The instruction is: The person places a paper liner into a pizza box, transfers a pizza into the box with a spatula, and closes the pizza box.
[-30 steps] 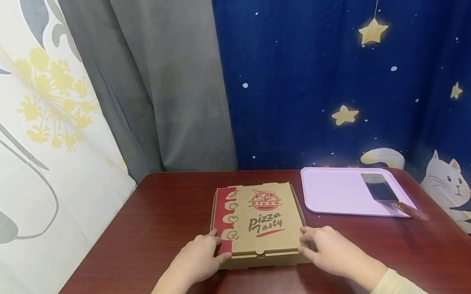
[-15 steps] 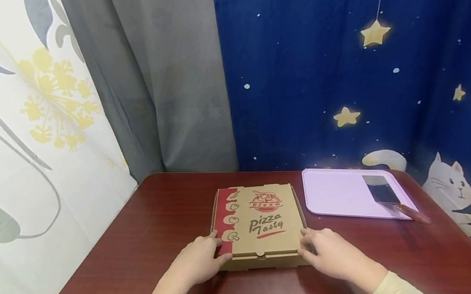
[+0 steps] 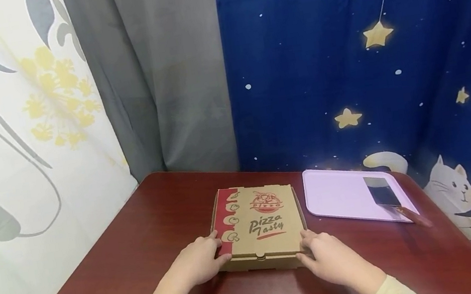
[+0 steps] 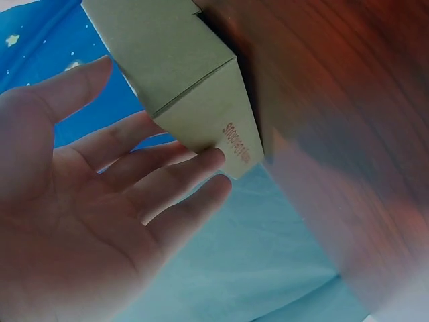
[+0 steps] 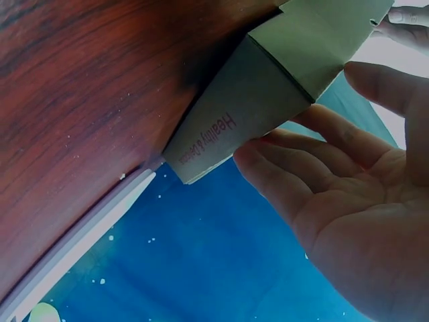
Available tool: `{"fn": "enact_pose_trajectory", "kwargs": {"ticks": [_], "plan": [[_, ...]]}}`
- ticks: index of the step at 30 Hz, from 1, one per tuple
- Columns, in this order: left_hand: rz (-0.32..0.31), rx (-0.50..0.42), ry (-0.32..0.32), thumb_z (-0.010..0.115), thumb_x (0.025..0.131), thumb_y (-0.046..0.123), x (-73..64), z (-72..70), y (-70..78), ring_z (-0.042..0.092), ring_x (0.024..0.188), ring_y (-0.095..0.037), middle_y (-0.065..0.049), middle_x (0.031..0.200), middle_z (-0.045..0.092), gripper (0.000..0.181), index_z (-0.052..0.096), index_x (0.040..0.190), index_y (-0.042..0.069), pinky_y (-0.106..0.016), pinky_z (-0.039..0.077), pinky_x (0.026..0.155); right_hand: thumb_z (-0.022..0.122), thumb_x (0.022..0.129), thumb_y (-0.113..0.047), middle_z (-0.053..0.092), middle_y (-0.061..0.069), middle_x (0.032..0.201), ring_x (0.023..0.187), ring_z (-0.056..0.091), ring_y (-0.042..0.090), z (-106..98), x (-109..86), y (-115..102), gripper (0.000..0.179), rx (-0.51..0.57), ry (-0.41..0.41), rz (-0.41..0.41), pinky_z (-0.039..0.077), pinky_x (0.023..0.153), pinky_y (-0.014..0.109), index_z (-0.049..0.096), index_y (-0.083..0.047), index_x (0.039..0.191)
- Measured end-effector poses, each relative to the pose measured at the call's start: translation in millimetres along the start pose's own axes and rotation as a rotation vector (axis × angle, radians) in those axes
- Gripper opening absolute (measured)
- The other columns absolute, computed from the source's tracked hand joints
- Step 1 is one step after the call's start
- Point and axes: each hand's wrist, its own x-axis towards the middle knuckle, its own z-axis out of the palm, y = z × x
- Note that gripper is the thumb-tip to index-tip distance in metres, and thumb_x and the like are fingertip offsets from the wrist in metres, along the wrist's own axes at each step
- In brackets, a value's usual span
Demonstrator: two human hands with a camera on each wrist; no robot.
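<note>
A shut cardboard pizza box (image 3: pixel 272 243) lies flat on the table, with a red strip and "Pizza Tasty" printed on its lid. At its front left corner is my left hand (image 3: pixel 197 260), its thumb by the front edge and the other fingers along the side. My right hand (image 3: pixel 336 256) lies at the front right corner in much the same way. In the left wrist view, the fingers (image 4: pixel 184 173) stretch out fairly straight to the box's side wall. Slightly bent fingers (image 5: pixel 268 168) touch the opposite side wall in the right wrist view.
A light purple tray (image 3: pixel 336 195) lies right of the box on the dark red wooden table (image 3: pixel 159 219). Across the tray's right side lies a flat-bladed spatula (image 3: pixel 383 192), its brown handle reaching over the rim. Curtains hang behind the table.
My right thumb has shifted slightly left and down along the box's front edge. The left hand and the box stay in place; the head view has turned very slightly.
</note>
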Motion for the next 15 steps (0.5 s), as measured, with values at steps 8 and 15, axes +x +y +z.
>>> {"fn": "enact_pose_trajectory", "kwargs": {"ticks": [8,15], "plan": [[-0.033,0.037,0.035,0.08,0.095,0.038,-0.7,-2.9,0.6,0.067,0.081,-0.024,-0.022,0.151,0.062,0.024,0.072,0.085,0.018,-0.04,0.048,0.064,0.076,0.095,-0.023,0.072,0.031,0.127,0.103,0.078,0.045,-1.3,5.7,-1.4,0.017,-0.075,-0.034,-0.071,0.064,0.088,0.053,0.075,-0.008,0.087],[-0.036,0.036,0.02,0.079,0.096,0.037,-0.6,0.2,1.6,0.061,0.075,-0.021,-0.023,0.149,0.063,0.029,0.066,0.077,0.02,-0.038,0.045,0.063,0.076,0.095,-0.025,0.071,0.031,0.127,0.098,0.078,0.045,-0.7,0.9,-3.1,0.021,-0.069,-0.07,-0.056,0.063,0.087,0.054,0.075,-0.006,0.089]]}}
